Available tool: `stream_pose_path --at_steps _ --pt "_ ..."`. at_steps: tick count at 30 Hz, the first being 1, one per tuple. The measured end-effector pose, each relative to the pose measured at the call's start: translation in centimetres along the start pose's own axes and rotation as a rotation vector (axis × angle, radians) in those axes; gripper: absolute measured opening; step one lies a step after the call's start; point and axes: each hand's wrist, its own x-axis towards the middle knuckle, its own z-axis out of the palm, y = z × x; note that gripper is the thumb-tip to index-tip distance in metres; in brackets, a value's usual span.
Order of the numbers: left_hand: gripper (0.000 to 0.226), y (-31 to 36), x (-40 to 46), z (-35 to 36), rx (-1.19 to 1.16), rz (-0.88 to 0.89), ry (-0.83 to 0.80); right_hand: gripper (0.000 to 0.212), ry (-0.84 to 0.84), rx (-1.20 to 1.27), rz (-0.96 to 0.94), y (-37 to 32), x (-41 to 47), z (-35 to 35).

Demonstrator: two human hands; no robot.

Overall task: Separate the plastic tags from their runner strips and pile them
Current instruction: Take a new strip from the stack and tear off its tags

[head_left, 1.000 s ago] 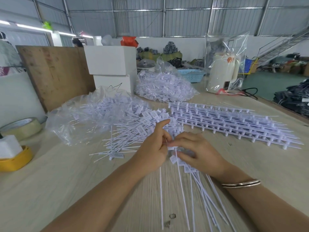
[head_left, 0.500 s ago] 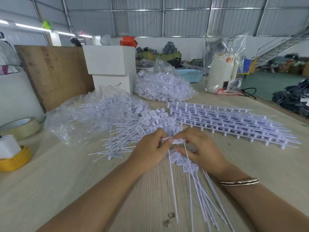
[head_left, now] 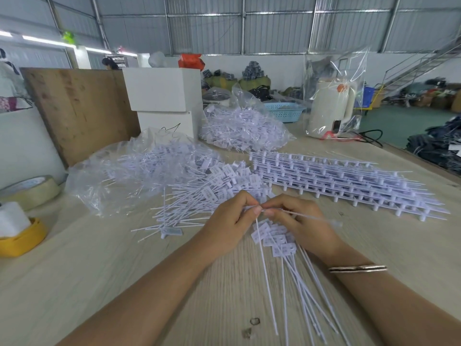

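My left hand (head_left: 228, 222) and my right hand (head_left: 303, 222) meet at the table's middle, thumbs and fingertips pinching one white plastic tag (head_left: 309, 217) whose thin tail sticks out to the right. Under my right hand lies a small bunch of tags (head_left: 277, 242) with their long tails fanned toward me. A loose pile of separated tags (head_left: 212, 191) lies just beyond my left hand. Rows of tags on runner strips (head_left: 344, 181) are stacked to the right, beyond my right hand.
A clear bag of tags (head_left: 129, 171) lies at the left and another bag of tags (head_left: 244, 131) farther back. Tape rolls (head_left: 30, 191) and a yellow roll (head_left: 22, 239) sit at the left edge. White boxes (head_left: 162, 96), a wooden board (head_left: 79, 108) and a wrapped kettle (head_left: 329, 106) stand behind.
Both hands rose slightly from the bunch and drew one tag up between the fingertips; its tail, which pointed toward me, now swings out to the right.
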Motion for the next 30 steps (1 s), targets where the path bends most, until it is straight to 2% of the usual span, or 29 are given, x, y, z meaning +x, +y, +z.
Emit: stream_pose_path --at_steps 5,11,14,16,17,19,23,27,30 --pt "0.009 0.3 -0.2 -0.3 0.010 0.074 -0.033 0.013 0.017 0.114 0.028 0.2 0.2 0.0" --pt "0.014 0.5 -0.2 -0.6 -0.034 0.053 -0.058 0.016 -0.019 0.177 0.068 0.3 0.2 0.0" --pt "0.021 0.7 -0.3 -0.8 -0.105 0.030 -0.037 0.020 0.108 0.300 0.205 0.6 0.1 -0.8" --pt "0.020 0.6 -0.3 -1.2 -0.173 0.013 -0.002 0.019 0.206 0.247 0.236 0.9 0.0 -1.7" --pt "0.021 0.5 -0.2 -1.3 -0.184 0.003 0.016 0.018 0.203 0.177 0.224 1.0 0.1 -1.9" --pt "0.023 0.2 -0.2 -1.2 -0.149 -0.040 0.032 0.020 0.139 0.054 0.159 0.6 0.2 -1.7" --pt "0.005 -0.1 0.1 -0.3 0.001 -0.089 0.053 0.025 -0.057 -0.072 -0.015 0.3 0.5 -0.8" --pt "0.015 -0.5 0.1 0.3 0.029 -0.119 0.103 0.042 -0.238 -0.166 0.012 0.8 0.2 -0.6" --pt "0.027 -0.5 0.0 0.7 0.134 -0.071 0.067 0.045 -0.221 -0.161 0.066 0.3 0.3 -0.5"
